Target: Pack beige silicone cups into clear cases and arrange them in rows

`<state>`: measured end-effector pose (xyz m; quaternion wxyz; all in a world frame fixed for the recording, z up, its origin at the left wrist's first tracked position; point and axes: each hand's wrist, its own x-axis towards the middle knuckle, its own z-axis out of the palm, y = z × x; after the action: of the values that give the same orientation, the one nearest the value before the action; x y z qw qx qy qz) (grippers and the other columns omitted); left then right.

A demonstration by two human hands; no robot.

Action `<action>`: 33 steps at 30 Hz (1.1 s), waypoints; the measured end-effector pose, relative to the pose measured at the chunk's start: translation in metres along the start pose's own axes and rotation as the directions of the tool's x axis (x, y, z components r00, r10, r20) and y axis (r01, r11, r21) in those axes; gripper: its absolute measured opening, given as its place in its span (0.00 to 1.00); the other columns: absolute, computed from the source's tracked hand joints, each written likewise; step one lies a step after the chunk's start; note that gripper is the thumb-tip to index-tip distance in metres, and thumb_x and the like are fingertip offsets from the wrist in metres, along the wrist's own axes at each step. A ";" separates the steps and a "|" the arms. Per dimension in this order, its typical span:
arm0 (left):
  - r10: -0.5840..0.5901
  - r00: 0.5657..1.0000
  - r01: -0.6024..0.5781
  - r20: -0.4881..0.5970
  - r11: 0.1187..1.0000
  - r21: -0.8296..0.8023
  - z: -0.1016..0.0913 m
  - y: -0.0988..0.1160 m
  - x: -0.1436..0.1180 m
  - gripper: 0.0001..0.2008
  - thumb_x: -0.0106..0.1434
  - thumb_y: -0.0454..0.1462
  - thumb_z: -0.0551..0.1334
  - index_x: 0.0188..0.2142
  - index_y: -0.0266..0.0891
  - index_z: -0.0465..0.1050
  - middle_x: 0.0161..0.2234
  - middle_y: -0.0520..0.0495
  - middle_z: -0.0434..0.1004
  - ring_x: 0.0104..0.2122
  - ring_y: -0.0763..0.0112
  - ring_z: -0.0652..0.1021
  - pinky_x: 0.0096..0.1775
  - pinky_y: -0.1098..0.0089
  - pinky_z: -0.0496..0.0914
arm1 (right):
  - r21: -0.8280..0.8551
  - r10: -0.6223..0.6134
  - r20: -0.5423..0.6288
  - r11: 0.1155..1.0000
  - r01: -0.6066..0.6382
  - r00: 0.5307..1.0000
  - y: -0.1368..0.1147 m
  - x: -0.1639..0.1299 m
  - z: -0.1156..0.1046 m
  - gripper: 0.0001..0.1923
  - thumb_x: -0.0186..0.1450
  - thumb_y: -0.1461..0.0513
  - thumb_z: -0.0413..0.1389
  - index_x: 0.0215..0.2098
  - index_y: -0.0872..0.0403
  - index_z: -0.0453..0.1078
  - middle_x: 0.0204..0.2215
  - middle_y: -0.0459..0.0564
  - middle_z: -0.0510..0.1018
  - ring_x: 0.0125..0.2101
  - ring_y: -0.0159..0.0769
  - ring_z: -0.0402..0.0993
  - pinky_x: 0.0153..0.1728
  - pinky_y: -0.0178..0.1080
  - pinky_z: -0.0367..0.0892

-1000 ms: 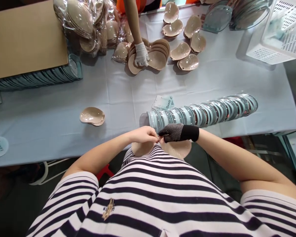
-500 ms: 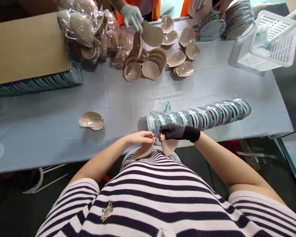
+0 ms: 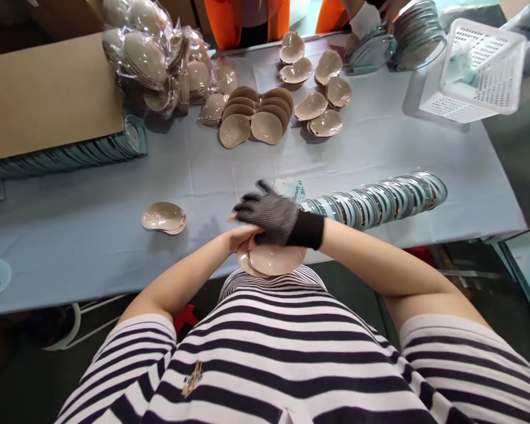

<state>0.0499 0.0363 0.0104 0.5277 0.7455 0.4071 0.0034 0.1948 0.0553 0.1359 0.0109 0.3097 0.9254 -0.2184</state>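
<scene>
A beige stick-on bra point(image 3: 276, 259), its two cups lying one over the other, is held low at the table's front edge, against my striped shirt. My left hand point(image 3: 242, 235) grips it at the upper left side, and its fingers are partly covered. Across them reaches my right hand point(image 3: 271, 215) in a black dotted glove, its fingers stretched out and spread, its thumb by the top of the cups. Another folded stick-on bra point(image 3: 163, 217) lies on the cloth to the left. A row of clear plastic cases point(image 3: 375, 200) begins just right of my glove.
Farther back are a fanned stack of bras point(image 3: 267, 128), several folded pairs point(image 3: 327, 123) and bagged cups point(image 3: 145, 56). A cardboard box point(image 3: 48, 97) with cases stands left, a white basket point(image 3: 486, 76) right. A co-worker's gloved hand point(image 3: 365, 22) touches stacked cases point(image 3: 373, 52).
The cups between my hands have come together, one over the other. My right hand has moved left, across my left hand. The co-worker's gloved hand has left the fanned bras, which now lie in order.
</scene>
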 end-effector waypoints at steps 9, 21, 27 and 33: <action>0.089 0.965 0.224 0.245 0.196 -0.955 -0.002 -0.004 -0.003 0.32 0.63 0.55 0.61 0.61 0.42 0.67 0.57 0.39 0.74 0.55 0.57 0.74 0.56 0.61 0.66 | 0.257 0.602 -0.023 0.775 -0.577 0.798 0.065 -0.052 0.059 0.12 0.66 0.61 0.52 0.45 0.54 0.72 0.42 0.53 0.81 0.42 0.40 0.76 0.42 0.37 0.65; -0.098 0.928 0.367 0.361 0.058 -0.928 0.002 -0.018 0.009 0.32 0.61 0.57 0.62 0.55 0.36 0.73 0.49 0.37 0.79 0.50 0.57 0.77 0.54 0.61 0.68 | 0.409 0.654 0.018 0.686 -0.602 0.757 0.077 -0.047 0.074 0.13 0.64 0.62 0.55 0.47 0.55 0.72 0.42 0.53 0.81 0.41 0.40 0.77 0.41 0.36 0.67; -0.176 0.943 0.314 0.282 0.191 -0.930 0.008 -0.016 0.015 0.35 0.44 0.37 0.77 0.53 0.38 0.73 0.47 0.40 0.80 0.47 0.56 0.78 0.52 0.59 0.69 | 0.426 0.476 -0.001 0.796 -0.431 0.879 0.100 -0.009 0.078 0.11 0.65 0.61 0.54 0.43 0.54 0.74 0.42 0.52 0.81 0.42 0.39 0.77 0.44 0.36 0.67; -0.276 0.948 0.204 0.157 0.150 -0.967 0.007 -0.020 0.016 0.28 0.40 0.33 0.77 0.43 0.34 0.76 0.42 0.38 0.82 0.45 0.51 0.79 0.53 0.52 0.69 | 0.031 0.815 0.006 0.579 -0.815 0.579 0.208 0.008 0.111 0.31 0.59 0.55 0.61 0.59 0.57 0.64 0.53 0.62 0.74 0.52 0.51 0.70 0.49 0.46 0.63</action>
<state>0.0516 0.0433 -0.0156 0.8602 0.1668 0.4394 0.1978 0.2959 0.1624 -0.0479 0.1010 0.7008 0.6768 -0.2016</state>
